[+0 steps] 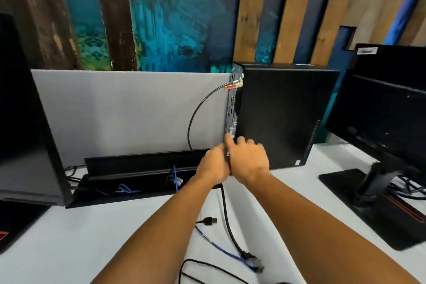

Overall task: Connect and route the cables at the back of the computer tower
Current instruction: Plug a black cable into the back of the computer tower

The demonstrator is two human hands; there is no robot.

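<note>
At tower (283,117) rear: left hand (213,166) grip unclear; right hand (247,159) fingers extended.

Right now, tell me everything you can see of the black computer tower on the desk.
The computer tower is a slim black case that looks like matte metal, standing upright on the white desk with its grey rear port panel facing left. A black cable with a red-marked silver fitting joins the panel near the top and curves down to the cable tray. The left hand and right hand meet at its lower rear edge.
</note>
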